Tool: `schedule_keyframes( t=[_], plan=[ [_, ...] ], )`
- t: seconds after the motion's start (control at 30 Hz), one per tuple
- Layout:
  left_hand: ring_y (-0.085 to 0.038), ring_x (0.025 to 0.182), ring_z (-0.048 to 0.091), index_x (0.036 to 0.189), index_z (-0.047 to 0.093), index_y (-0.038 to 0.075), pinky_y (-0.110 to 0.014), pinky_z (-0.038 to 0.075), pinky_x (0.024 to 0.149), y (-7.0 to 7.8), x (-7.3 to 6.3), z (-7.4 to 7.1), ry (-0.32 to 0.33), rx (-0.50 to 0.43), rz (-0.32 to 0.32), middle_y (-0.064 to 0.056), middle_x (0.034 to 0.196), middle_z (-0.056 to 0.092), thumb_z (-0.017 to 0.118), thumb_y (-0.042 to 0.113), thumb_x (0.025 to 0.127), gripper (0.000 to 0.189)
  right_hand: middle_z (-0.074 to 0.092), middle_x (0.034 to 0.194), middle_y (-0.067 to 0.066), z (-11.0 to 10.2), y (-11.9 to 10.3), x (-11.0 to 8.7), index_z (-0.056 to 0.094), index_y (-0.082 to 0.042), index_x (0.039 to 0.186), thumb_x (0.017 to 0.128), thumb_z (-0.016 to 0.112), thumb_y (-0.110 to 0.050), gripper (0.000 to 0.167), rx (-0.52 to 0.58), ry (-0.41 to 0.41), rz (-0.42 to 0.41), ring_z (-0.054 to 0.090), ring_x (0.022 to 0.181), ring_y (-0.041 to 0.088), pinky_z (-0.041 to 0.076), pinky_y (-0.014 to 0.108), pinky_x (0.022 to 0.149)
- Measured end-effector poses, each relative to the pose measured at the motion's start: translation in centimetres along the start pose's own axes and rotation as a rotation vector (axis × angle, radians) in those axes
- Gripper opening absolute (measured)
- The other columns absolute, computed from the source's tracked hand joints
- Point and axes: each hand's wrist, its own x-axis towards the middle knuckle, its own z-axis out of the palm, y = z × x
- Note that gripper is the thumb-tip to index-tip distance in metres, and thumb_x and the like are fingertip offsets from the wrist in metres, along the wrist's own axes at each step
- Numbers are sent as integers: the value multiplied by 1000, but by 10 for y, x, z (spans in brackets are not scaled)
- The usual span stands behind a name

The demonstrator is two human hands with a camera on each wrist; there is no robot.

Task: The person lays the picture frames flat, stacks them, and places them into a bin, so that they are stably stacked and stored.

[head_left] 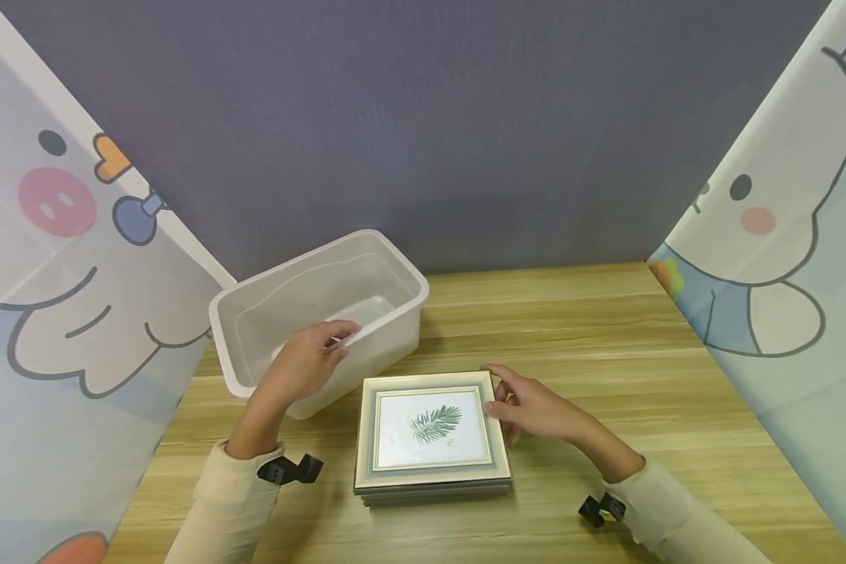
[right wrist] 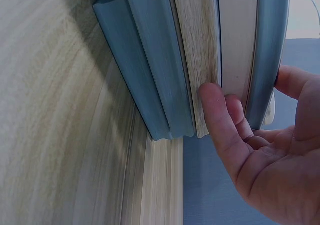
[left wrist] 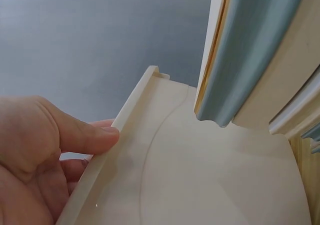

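My left hand (head_left: 303, 364) pinches the near rim of a white plastic bin (head_left: 388, 345), its thumb (left wrist: 100, 139) on the outer wall and the other fingers over the inner side. In front of me lies a stack of picture frames, the top picture frame (head_left: 366, 423) cream and grey-blue around a green leaf print. My right hand (head_left: 536, 407) holds the right edge of that top frame near its far corner, thumb on its face. In the right wrist view, one fingertip (right wrist: 212, 92) touches the side of a wood-toned frame (right wrist: 192, 40) lower in the stack.
The bin stands at an angle on the wood-grain table (head_left: 571, 329), left of and behind the frames. A dark grey panel (head_left: 430, 141) rises behind the table. Cartoon-printed panels (head_left: 768, 204) flank both sides.
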Motion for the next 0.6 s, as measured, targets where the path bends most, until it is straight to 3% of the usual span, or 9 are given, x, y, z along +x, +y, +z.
schedule_keyframes(
  t=[0.6],
  plan=[
    [-39,113,69,133,66,8,-55,56,94,0,1,-2,-26,0,-1,-16,126,72,65,2,97,37,58,97,12,2,-1,1,26,-7,158,103,61,-28,69,36,2,2,69,67,40,60,51,63]
  ],
)
